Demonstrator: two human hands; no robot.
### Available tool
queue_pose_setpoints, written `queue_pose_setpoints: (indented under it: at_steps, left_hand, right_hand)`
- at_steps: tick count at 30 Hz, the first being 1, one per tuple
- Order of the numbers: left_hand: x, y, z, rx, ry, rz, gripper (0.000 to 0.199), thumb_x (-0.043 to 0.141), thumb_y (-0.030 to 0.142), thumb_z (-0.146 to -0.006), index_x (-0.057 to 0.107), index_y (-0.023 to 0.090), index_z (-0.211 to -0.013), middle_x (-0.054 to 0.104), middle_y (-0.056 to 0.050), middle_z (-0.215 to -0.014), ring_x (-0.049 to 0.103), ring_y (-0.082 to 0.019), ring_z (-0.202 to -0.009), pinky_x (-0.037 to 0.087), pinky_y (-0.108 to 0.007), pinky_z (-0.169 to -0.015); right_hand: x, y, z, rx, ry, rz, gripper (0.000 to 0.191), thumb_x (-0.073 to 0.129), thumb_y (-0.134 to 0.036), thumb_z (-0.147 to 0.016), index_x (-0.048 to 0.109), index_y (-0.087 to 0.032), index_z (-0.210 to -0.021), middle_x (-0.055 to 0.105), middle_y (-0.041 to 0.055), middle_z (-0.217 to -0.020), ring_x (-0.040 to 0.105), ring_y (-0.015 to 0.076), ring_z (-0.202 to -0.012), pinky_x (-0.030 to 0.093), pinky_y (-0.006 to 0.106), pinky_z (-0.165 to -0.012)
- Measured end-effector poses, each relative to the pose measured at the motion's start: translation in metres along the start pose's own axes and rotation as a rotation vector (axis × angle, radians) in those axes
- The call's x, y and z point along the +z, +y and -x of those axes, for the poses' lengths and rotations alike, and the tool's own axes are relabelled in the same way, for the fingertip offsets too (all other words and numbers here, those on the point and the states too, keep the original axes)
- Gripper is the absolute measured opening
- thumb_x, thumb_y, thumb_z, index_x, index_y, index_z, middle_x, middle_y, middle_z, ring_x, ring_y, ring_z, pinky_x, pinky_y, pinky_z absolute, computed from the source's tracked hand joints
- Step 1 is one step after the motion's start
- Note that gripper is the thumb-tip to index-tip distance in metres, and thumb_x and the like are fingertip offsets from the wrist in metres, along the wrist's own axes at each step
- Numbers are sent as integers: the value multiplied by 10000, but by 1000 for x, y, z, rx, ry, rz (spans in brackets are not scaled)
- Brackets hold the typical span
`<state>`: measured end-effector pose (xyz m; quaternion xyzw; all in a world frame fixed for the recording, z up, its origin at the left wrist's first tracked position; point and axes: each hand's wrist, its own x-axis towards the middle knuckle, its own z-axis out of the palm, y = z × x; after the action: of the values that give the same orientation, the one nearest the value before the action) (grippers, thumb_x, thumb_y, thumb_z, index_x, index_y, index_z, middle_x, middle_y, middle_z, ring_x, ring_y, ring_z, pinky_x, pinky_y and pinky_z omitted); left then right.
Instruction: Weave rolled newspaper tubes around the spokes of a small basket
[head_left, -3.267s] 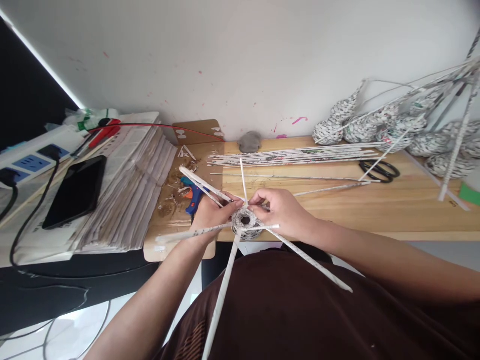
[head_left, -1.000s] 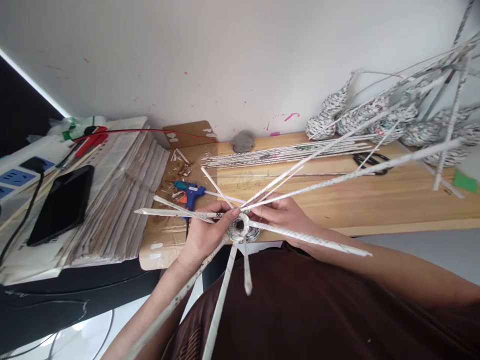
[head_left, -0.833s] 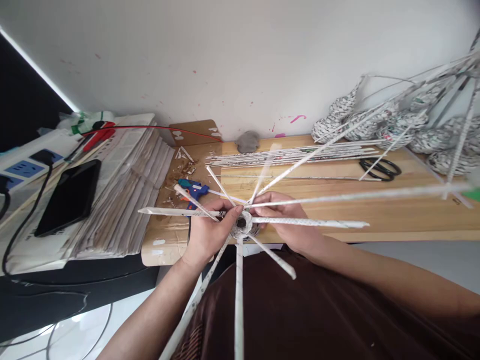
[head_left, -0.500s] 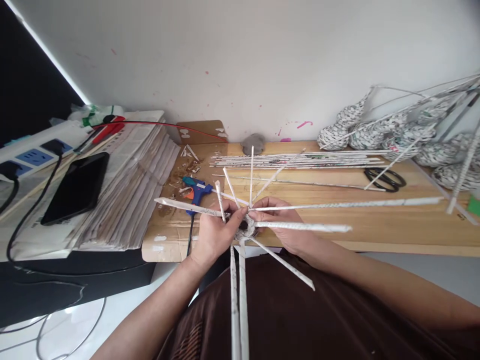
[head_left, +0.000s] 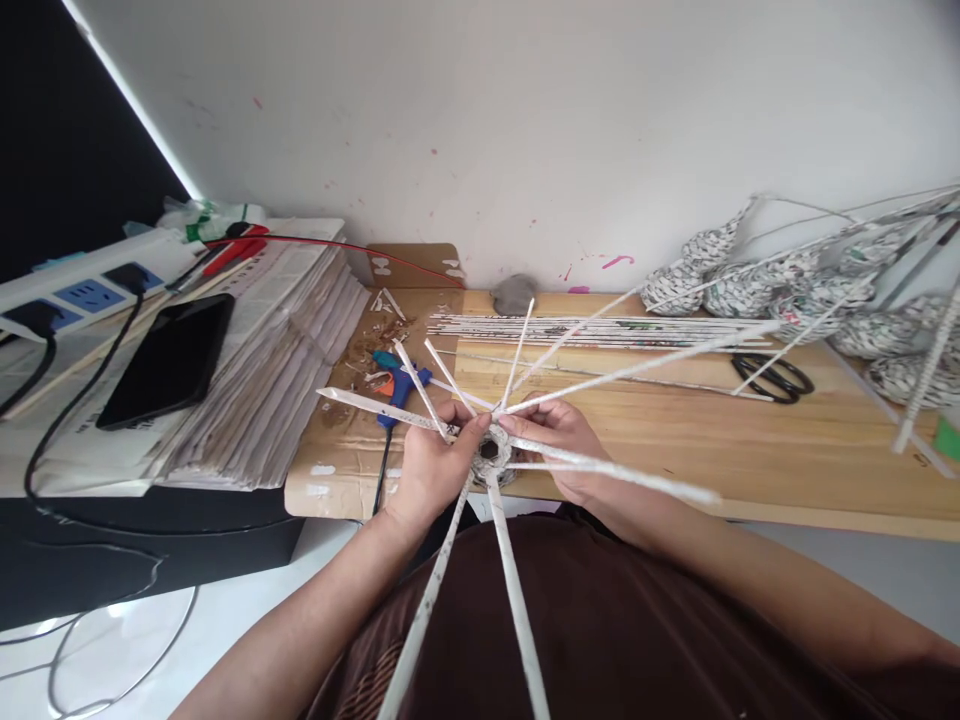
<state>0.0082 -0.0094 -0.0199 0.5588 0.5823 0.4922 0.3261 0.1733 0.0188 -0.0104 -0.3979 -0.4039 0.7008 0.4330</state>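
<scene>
Head view, and a small woven paper piece (head_left: 492,468) is held between both hands, over the near edge of the wooden table (head_left: 675,430). By the left hand (head_left: 435,465) its far rim is pinched narrowly, thumb on top; by the right hand (head_left: 574,440) the same rim is pinched close beside, where long paper spokes (head_left: 511,590) fan out. How firmly it is squeezed cannot be told.

Very light, by the look of it: the tight centre is judged fairly firm, the spokes springy but easily creased or crushed. Little slip is expected from dry, ridged paper. The woven rim is best gripped, right at the spoke roots; by a spoke's tip, the piece would likely be swung or the spoke bent. Beyond the left hand, a blue glue gun (head_left: 399,388) is seen lying on cardboard (head_left: 341,465).
</scene>
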Motion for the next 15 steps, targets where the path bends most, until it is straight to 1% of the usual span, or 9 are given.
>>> queue_pose_setpoints:
  at_steps: [1, 3, 7, 10, 11, 15]
  left_hand:
    - [0, -2, 0, -15, 11, 15, 248, 672, 353, -858, 616, 183, -686, 599, 14, -632, 536, -138, -628, 431, -265, -641]
    - [0, -4, 0, -24, 6, 35, 243, 673, 359, -860, 630, 182, -698, 606, 13, -636, 538, -138, -623, 433, -263, -631]
    - [-2, -2, 1, -12, -39, 40, 234, 679, 362, -867, 668, 175, -728, 649, -7, -677, 581, -153, -664, 455, -269, -656]
    - [-4, -1, 1, -13, -57, 39, 224, 691, 364, -857, 672, 175, -738, 663, -12, -694, 585, -154, -666, 459, -268, -654]
    - [-4, -1, 1, -14, -58, 34, 223, 695, 364, -852, 668, 177, -734, 661, -10, -691, 579, -152, -660, 456, -266, -649]
    - [-1, -3, 1, -20, 0, -16, 233, 679, 366, -844, 631, 187, -702, 621, 4, -650, 551, -145, -631, 437, -267, -631]
  right_hand:
    - [0, 2, -1, -13, 11, 7, 353, 904, -391, -620, 652, -174, -738, 667, -23, -649, 565, 104, -542, 427, 247, -508]
    - [-1, 4, -4, 7, -6, 40, 332, 892, -378, -633, 658, -174, -750, 672, -18, -656, 569, 104, -544, 421, 236, -493]
    - [-5, -2, -11, 138, -92, 82, 290, 868, -352, -630, 673, -160, -724, 651, -13, -605, 541, 99, -500, 405, 236, -473]
    - [-5, -10, -13, 147, -174, 154, 221, 820, -321, -666, 717, -137, -731, 650, 0, -613, 539, 101, -508, 405, 242, -479]
    - [-4, -12, -13, 149, -182, 157, 209, 813, -313, -670, 722, -137, -734, 651, 0, -617, 543, 104, -513, 411, 244, -483]
    - [0, -6, -9, 142, -96, 65, 211, 836, -307, -646, 703, -163, -723, 652, -11, -626, 585, 126, -543, 484, 273, -531]
